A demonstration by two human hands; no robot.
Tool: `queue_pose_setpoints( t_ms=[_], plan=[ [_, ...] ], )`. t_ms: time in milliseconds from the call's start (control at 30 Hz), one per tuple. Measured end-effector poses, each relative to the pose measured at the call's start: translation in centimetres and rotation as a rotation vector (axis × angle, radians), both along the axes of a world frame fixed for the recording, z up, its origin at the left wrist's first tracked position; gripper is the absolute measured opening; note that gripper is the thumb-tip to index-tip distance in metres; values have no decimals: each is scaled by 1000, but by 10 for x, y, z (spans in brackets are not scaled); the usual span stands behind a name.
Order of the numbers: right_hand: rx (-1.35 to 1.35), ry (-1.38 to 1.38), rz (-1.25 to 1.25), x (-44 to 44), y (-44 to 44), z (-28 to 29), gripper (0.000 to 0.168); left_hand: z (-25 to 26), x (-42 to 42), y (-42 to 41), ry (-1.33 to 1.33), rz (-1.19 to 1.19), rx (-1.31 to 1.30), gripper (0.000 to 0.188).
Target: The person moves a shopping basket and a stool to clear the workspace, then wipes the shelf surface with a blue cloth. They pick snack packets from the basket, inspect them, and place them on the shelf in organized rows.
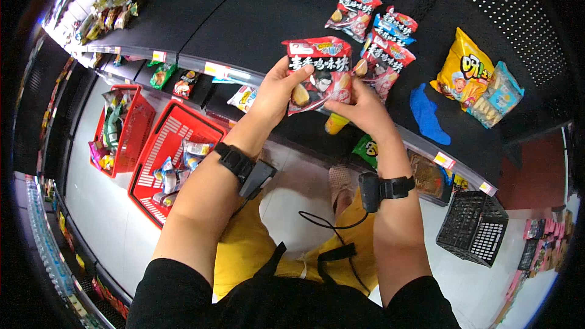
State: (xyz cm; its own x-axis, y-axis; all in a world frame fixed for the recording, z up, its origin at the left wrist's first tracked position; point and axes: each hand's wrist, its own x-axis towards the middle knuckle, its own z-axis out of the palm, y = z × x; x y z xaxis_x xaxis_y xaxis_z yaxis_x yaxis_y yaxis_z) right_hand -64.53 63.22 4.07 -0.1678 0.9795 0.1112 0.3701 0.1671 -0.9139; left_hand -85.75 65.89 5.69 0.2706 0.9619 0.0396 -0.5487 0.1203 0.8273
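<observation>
Between my two hands is a red and black snack bag (322,75), front side up, above the front edge of a black store shelf (256,27). My left hand (279,87) grips its left side, thumb on the front. At its lower right, my right hand (365,107) holds it with the thumb across the corner. Matching red bags lie on the shelf beyond, one (352,11) apart and others in an overlapping group (386,59) with a blue packet among them. A blue cloth (428,114) lies right of my right hand, near a yellow chip bag (466,71) and a light-blue snack packet (498,93).
Two red shopping baskets (132,141) (155,160) with packets stand on the floor at left. A black plastic crate (475,226) stands at lower right. The lower shelf holds more bags and a yellow container (336,123). Price tags line the shelf edge (416,144).
</observation>
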Motion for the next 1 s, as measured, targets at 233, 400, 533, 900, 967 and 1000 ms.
queue_pose_setpoints(
  t_ms=[233,400,533,900,967,1000],
  plan=[
    [-64,-125,5,7,-2,7,54,3,-1,0,5,-39,54,34],
    [65,-42,-177,6,2,5,50,-7,4,-5,273,-93,139,46],
    [67,-80,-191,7,-2,12,45,-21,8,1,321,-57,139,35],
    [-33,-723,-254,69,-9,17,21,-61,11,66,462,115,153,23],
    [-96,-769,-174,72,-12,12,20,-68,13,92,658,141,209,28],
    [-120,-789,-150,73,-14,10,20,-73,18,103,673,145,221,29]
  ],
)
